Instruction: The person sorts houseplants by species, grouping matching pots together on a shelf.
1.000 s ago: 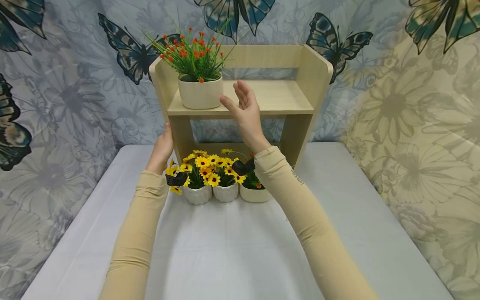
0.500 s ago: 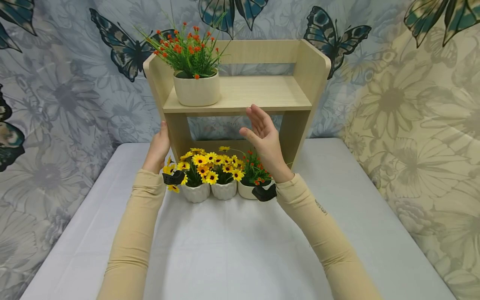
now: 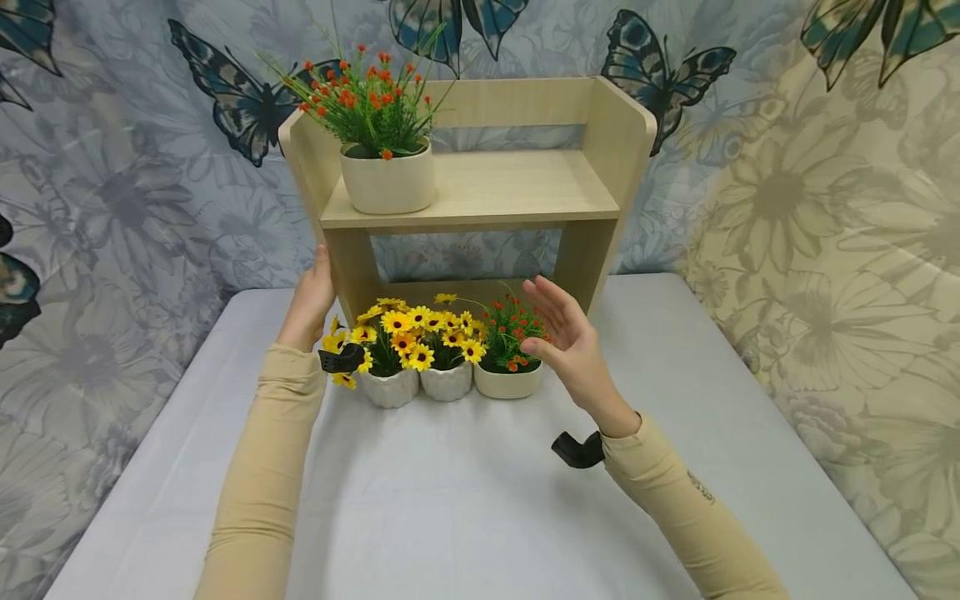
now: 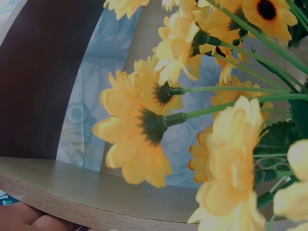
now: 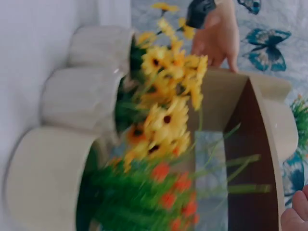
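Observation:
My left hand (image 3: 309, 302) rests against the outer left side of a two-tier wooden shelf (image 3: 480, 218); in the left wrist view its fingers (image 4: 33, 219) lie along the board's outer edge. Nothing is in my right hand (image 3: 573, 350), which hovers with fingers extended just right of a potted red-flowered plant (image 3: 510, 379). Left of that plant stand two ribbed white pots of yellow flowers, the middle pot (image 3: 447, 382) and the left pot (image 3: 390, 388). A larger white pot of red flowers (image 3: 387, 183) sits on the shelf's upper tier, at the left.
The shelf stands at the back of a table with a white cloth (image 3: 450, 500). Behind it hangs a patterned wall covering (image 3: 787, 208) with butterflies. The three small pots stand in a row before the shelf's lower opening.
My right hand has come down and to the right, from beside the upper pot to beside the small red-flowered plant. My left hand has kept its place on the shelf's side.

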Available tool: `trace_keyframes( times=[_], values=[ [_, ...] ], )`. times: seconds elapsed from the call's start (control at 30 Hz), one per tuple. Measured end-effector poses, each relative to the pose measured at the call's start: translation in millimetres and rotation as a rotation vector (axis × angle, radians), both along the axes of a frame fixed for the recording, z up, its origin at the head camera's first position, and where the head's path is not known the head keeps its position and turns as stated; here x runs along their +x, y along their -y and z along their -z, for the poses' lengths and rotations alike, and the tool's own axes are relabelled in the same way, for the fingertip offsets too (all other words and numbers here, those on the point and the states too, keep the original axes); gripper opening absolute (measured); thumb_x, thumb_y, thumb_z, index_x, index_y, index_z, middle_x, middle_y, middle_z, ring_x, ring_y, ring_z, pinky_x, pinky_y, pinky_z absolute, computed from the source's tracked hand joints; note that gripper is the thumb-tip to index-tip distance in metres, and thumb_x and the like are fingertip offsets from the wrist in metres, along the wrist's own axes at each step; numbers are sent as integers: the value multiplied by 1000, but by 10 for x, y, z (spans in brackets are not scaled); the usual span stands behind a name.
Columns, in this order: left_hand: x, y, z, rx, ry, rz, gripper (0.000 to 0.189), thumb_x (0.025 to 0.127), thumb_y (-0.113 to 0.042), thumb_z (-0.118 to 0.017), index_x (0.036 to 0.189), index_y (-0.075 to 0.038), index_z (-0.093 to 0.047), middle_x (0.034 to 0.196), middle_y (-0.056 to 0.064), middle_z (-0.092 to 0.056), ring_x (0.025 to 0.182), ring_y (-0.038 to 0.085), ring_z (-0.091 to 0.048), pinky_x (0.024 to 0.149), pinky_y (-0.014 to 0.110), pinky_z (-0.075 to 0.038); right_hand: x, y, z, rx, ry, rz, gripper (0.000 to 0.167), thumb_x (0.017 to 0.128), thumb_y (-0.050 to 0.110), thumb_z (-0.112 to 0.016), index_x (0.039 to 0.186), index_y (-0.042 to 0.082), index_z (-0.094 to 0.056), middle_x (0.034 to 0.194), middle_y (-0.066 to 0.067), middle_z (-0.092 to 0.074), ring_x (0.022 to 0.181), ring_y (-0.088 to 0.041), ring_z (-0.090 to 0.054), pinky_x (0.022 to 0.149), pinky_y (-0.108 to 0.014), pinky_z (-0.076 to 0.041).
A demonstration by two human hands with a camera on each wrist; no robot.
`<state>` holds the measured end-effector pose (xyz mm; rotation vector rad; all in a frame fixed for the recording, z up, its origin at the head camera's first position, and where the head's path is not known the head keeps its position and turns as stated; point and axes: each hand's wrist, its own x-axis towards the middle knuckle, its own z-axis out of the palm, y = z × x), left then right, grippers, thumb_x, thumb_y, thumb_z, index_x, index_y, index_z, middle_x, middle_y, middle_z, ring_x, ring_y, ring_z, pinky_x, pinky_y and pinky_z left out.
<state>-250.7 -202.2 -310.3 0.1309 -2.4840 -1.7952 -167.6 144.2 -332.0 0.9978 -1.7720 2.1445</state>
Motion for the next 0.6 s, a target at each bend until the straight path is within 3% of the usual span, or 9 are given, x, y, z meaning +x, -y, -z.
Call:
trace_keyframes(
  times=[0.3,0.6],
  values=[
    [22,12,-3,4,-28,15,84,90,-64,-11,146,-3,-25,147,20,-25,133,36,-20,108,47,-16,185,-356,271,-1,19,61,82,76,15,-74,142,-4,-29,143,-20,-34,133,-25,-29,109,-37,-18],
    [8,11,25,43,-48,20,82,91,-62,-12,145,-1,-27,144,22,-29,132,35,-23,108,45,-18,248,-459,547,17,89,113,79,76,3,-74,140,-7,-29,142,-23,-33,132,-27,-29,108,-34,-20]
  ],
)
